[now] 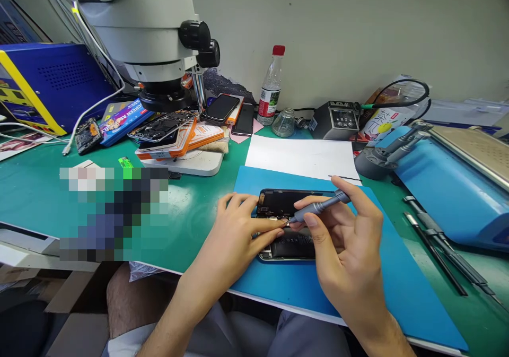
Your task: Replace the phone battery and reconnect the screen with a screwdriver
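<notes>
We see the smartphone opened, battery seated, closing not yet done, on the blue mat along the surface's front edge, the right hand's grip closed around a precision screwdriver, the left hand's extended over the phone, its hold indeterminable.

Phone, opened, dark battery exposed, lies flat on the blue mat; grey driver slants, tip down at its innards
</notes>
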A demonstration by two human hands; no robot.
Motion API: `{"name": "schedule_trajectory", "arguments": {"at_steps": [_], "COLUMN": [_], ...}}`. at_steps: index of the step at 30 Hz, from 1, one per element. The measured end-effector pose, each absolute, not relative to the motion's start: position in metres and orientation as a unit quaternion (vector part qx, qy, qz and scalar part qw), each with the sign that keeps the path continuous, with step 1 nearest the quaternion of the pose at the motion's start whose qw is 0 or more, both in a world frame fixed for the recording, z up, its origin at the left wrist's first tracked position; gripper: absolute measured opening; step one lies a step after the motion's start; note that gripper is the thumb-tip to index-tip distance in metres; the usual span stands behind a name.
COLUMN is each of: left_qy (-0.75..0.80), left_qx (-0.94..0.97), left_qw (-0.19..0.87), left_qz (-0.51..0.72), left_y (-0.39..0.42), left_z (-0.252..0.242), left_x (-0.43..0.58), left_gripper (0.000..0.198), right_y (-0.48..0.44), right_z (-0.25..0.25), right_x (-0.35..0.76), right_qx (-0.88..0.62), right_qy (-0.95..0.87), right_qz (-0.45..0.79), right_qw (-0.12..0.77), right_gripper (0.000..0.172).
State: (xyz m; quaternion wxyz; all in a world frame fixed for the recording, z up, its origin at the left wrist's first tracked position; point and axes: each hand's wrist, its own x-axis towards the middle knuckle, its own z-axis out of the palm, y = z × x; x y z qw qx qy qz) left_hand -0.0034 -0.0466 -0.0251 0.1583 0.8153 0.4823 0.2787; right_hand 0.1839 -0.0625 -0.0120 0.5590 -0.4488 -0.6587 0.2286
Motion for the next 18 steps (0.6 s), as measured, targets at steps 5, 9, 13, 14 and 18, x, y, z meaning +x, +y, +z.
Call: {"name": "schedule_trajectory", "arguments": {"at_steps": [5, 9, 13, 14, 18], "left_qy": [0.485, 0.483, 0.482, 0.481, 0.481], "left_qx": [0.815, 0.815, 0.814, 0.814, 0.815], "left_qw": [0.153, 0.151, 0.155, 0.156, 0.158], "left_qz": [0.277, 0.282, 0.284, 0.284, 0.282], "left_y": [-0.0452, -0.0450, -0.0457, -0.0459, -0.0460], "left_z": [-0.0261, -0.0271, -0.0272, -0.0271, -0.0263], "left_x": [-0.0035, -0.0033, -0.0034, -0.0035, -0.0039], "left_gripper": [0.024, 0.024, 0.026, 0.027, 0.028], "right_y": [-0.0635, -0.0637, -0.0624, -0.0622, -0.0627], "right_z": [-0.0133, -0.0124, -0.0098, -0.0094, -0.0091], "right_x": [0.1849, 0.1845, 0.1835, 0.1833, 0.1829], "right_qx": [-0.443, -0.446, -0.448, -0.448, -0.450], "right_qy": [-0.670, -0.671, -0.671, -0.671, -0.670], "right_qz": [0.227, 0.227, 0.214, 0.212, 0.214], "right_qw": [0.551, 0.547, 0.551, 0.551, 0.550], "right_gripper": [0.058, 0.058, 0.057, 0.057, 0.057]}}
